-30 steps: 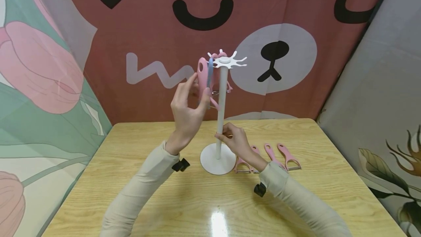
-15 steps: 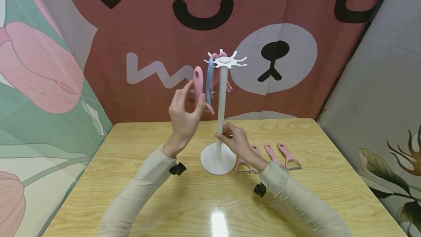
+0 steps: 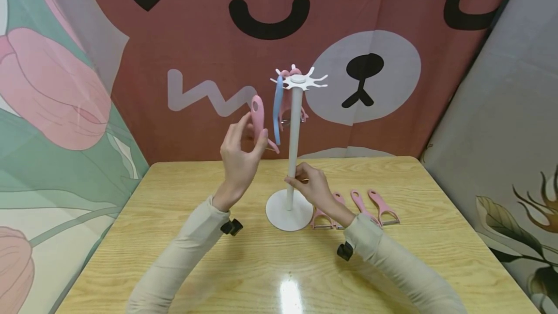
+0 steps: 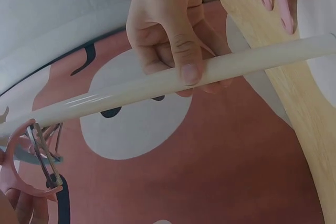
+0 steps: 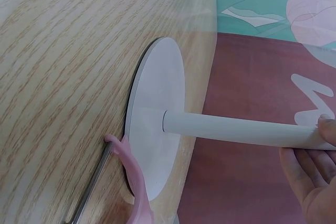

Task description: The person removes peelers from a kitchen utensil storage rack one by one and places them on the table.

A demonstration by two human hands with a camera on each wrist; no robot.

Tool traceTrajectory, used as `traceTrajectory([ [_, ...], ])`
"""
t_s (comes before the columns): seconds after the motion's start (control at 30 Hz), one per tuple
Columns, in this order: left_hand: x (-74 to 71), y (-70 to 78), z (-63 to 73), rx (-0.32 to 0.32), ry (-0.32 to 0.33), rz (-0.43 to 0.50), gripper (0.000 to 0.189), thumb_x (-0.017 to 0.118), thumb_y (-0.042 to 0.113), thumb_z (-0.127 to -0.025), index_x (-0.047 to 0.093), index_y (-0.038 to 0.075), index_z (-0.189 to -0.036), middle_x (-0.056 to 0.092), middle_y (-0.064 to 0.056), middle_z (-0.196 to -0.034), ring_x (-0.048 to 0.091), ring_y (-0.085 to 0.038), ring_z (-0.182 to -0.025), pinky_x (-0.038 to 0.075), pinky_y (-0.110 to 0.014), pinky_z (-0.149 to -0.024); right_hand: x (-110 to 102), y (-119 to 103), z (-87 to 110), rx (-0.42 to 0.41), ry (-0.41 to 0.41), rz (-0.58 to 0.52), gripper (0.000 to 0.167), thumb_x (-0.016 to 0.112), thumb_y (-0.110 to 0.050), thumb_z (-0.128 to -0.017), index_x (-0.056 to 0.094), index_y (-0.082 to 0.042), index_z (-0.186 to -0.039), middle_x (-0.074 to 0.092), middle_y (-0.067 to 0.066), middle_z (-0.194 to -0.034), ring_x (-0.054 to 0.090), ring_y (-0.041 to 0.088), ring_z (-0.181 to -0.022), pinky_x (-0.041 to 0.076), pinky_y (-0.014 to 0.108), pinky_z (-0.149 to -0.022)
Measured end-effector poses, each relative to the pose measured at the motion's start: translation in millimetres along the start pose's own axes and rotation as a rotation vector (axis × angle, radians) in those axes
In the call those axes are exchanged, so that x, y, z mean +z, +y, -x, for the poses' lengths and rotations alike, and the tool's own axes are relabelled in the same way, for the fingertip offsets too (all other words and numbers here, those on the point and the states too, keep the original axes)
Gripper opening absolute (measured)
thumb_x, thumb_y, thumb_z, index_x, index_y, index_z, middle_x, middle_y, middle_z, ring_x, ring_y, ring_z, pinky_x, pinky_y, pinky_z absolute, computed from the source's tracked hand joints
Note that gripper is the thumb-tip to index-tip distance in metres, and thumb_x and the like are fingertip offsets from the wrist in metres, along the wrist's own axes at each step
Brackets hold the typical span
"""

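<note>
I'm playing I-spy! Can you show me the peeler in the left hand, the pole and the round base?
Peeler [image 3: 258,116]: head view, on its pink handle.
Pole [image 4: 126,93]: left wrist view, on its white shaft.
Base [image 5: 152,95]: right wrist view, on its flat top.

Held peeler [image 3: 257,116]: partly covered by the left hand [image 3: 240,161]; cut off by the left wrist view's left edge.
Hanging pink peelers [image 3: 286,104]: overlapped by the pole [image 3: 294,134]; their number cannot be told.
Table peelers [image 3: 357,199]: partly covered by the right hand's [image 3: 313,185] forearm.
Right hand: cut off at right in its own wrist view.
Base [image 3: 279,214]: cut off in the left wrist view.
Sleeves [image 3: 176,256]: cut off below in the head view.
</note>
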State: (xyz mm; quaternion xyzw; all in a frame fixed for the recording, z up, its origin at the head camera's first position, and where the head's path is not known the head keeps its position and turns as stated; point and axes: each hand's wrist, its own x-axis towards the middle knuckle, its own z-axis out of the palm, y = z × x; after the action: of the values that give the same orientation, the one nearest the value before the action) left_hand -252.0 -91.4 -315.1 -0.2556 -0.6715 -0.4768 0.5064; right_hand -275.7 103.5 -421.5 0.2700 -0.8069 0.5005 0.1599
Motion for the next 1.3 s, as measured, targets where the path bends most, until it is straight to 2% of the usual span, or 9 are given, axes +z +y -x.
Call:
traceTrajectory([
  [0.13,-1.7,-2.8,1.8,-0.002,-0.008,-0.003,0.045,0.078,0.001,-0.084,0.061,-0.007,-0.125,0.063,-0.018,-0.091,0.061,-0.031,-0.079,0.044,-0.039,-0.071,0,0,0.1,-0.003,0.001,0.002,0.017,0.077,-0.008,-0.087,0.063,-0.001,-0.095,0.073,0.011,-0.087,0.072,0.025,-0.078,0.060,0.030,-0.067],
  [0.5,-5.2,-6.0,6.7,-0.035,-0.048,-0.038,0.042,0.074,0.009,-0.090,0.060,-0.005,-0.127,0.063,-0.015,-0.093,0.062,-0.027,-0.082,0.047,-0.037,-0.073,0,0,-0.1,0.001,0.003,0.001,0.017,0.077,-0.007,-0.087,0.063,-0.001,-0.096,0.073,0.011,-0.087,0.072,0.025,-0.078,0.061,0.031,-0.068],
  [0.7,-8.3,-7.9,10.9,-0.045,-0.054,-0.057,0.042,0.074,0.011,-0.089,0.061,-0.006,-0.126,0.063,-0.015,-0.092,0.061,-0.026,-0.081,0.048,-0.034,-0.071,1,1,0.8,0.003,0.003,-0.001,0.016,0.076,-0.008,-0.087,0.064,-0.002,-0.095,0.073,0.010,-0.086,0.072,0.024,-0.078,0.060,0.030,-0.067],
  [1.03,-13.0,-12.6,20.2,-0.080,-0.088,-0.092,0.044,0.076,0.010,-0.089,0.061,-0.004,-0.127,0.062,-0.014,-0.091,0.060,-0.025,-0.080,0.049,-0.037,-0.068,1,2,1.5,-0.006,0.005,-0.002,0.016,0.077,-0.009,-0.087,0.064,-0.002,-0.095,0.073,0.009,-0.086,0.072,0.023,-0.077,0.061,0.031,-0.067],
  [1.3,-14.8,-20.6,25.9,-0.091,-0.074,-0.109,0.042,0.077,0.011,-0.088,0.062,-0.005,-0.123,0.063,-0.014,-0.087,0.060,-0.025,-0.077,0.051,-0.038,-0.065,1,2,0.9,0.005,0.005,0.003,0.017,0.077,-0.009,-0.087,0.063,-0.002,-0.095,0.073,0.009,-0.085,0.072,0.023,-0.077,0.060,0.031,-0.068],
])
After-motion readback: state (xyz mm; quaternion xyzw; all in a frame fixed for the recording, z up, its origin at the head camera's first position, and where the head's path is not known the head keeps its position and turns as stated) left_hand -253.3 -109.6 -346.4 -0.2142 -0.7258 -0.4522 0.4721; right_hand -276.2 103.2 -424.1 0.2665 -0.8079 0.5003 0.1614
